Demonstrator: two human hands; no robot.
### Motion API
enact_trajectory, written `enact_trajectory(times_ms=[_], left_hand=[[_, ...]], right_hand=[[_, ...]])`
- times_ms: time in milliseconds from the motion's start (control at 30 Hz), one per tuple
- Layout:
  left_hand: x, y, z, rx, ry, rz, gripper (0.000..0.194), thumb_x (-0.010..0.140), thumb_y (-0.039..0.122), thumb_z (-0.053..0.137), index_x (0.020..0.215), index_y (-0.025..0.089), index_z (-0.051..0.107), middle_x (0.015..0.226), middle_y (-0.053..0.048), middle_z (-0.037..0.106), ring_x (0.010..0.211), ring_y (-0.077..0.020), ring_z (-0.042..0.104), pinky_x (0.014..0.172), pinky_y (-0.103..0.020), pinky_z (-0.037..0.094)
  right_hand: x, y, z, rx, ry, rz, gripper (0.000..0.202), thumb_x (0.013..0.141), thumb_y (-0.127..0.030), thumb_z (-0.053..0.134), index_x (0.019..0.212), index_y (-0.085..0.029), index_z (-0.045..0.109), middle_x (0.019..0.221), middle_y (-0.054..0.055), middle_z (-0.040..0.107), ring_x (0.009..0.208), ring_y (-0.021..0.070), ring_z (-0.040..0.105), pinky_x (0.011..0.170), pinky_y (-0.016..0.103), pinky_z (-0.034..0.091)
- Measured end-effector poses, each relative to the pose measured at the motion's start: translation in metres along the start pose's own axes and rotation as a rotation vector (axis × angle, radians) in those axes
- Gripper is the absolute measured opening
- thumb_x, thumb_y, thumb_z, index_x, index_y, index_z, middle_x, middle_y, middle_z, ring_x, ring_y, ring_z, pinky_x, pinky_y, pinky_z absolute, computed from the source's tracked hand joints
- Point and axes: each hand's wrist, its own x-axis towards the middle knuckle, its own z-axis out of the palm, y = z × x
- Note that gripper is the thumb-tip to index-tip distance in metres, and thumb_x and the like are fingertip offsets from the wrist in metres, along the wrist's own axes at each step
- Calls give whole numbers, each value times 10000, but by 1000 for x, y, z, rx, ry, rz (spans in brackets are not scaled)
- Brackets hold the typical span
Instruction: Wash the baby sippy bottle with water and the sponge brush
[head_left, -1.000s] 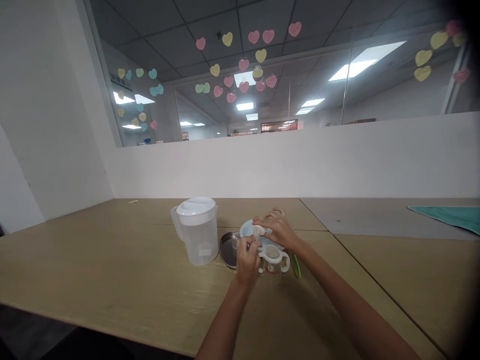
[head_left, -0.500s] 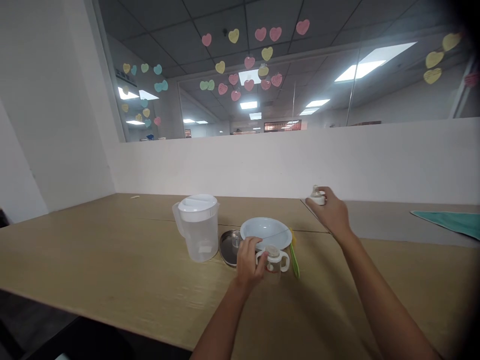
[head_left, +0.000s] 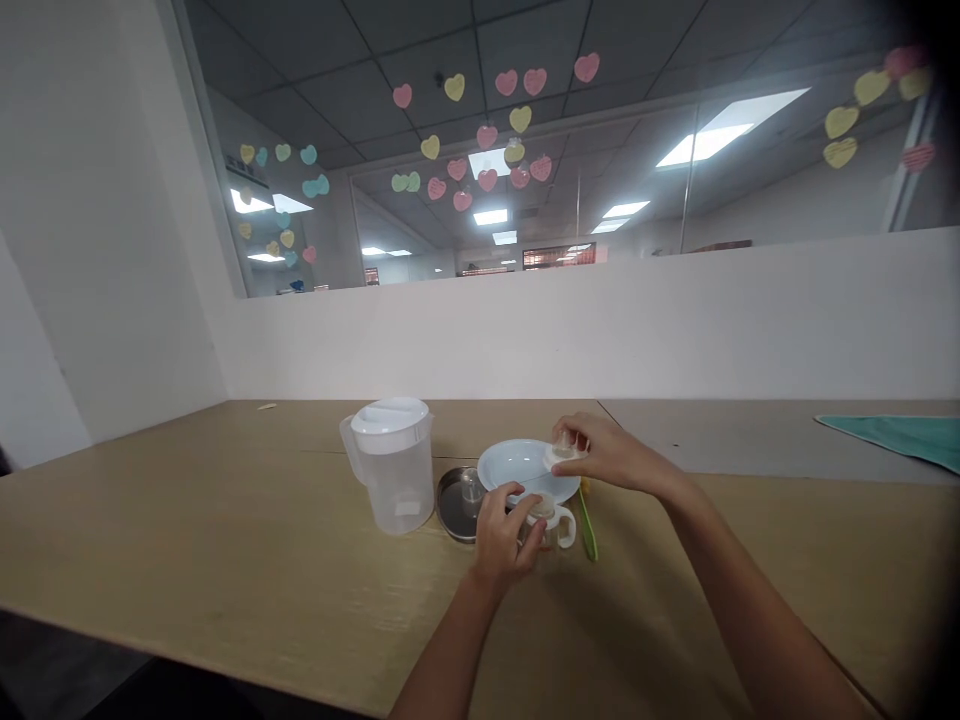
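Observation:
A clear bottle with white handles (head_left: 566,527) stands on the table, and my left hand (head_left: 505,532) is closed round its left side. Between the thumb and fingers of my right hand (head_left: 600,450) is a small white cap with a clear top (head_left: 561,455), held above the right part of a pale blue bowl (head_left: 517,462). The cap is a little above and behind the bottle, apart from it. Left of my left hand lies a round metal dish (head_left: 450,505) with a small clear piece (head_left: 471,486) in it.
A lidded clear pitcher (head_left: 403,480) stands left of the metal dish. A green-handled brush (head_left: 587,528) lies right of the bottle. On the far right is a teal cloth (head_left: 900,438). A white wall (head_left: 525,335) with a window rises behind the table (head_left: 225,540).
My right hand has moved left and down with the cap, from over the table's back right to over the bowl. My left hand stays at the bottle, its fingers further over the top.

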Motion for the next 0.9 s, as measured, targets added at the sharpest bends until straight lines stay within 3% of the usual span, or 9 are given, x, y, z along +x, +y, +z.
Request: enact_trajectory(times_ms=[133,267,600,767,900], left_hand=[[-1,0,2,-12,-29,-12,302,830,317,495,1095,203,584,1117,-102,510,994,-215,505,877,-370,414],[-1,-1,4,-1,-21,-33,307,831,323,496,1104,201,567,1126,-107,509,997,-222,507,871,-374,419],[-1,-5,8,-61,31,-67,434,818,378,520,1178,145,456,1132,-148,537,1051,-262,512,878,-412,419],[-1,-5,8,-109,-24,-97,643,775,462,569,1286,141,349,1192,-154,536,1050,-266,531,881,-418,432],[-1,-4,9,-108,-49,-113,709,761,478,583,1324,145,311,1226,-157,530,1061,-273,536,878,-424,440]], right_hand=[[4,-3,14,-90,-185,-53,287,617,-190,672,892,-194,588,864,15,582,767,156,522,641,235,387],[4,0,21,-137,-268,-52,332,592,-117,668,901,-206,586,879,8,586,777,160,525,627,227,381],[4,-2,27,-139,-262,-37,420,614,-104,636,1017,-216,593,965,33,623,852,186,559,671,241,398],[5,-11,35,-73,-264,-115,232,722,-106,498,867,-202,651,914,30,658,845,174,574,709,244,396],[7,-16,44,-101,-246,-101,212,784,-144,447,759,-186,653,828,40,664,752,160,572,624,226,368]])
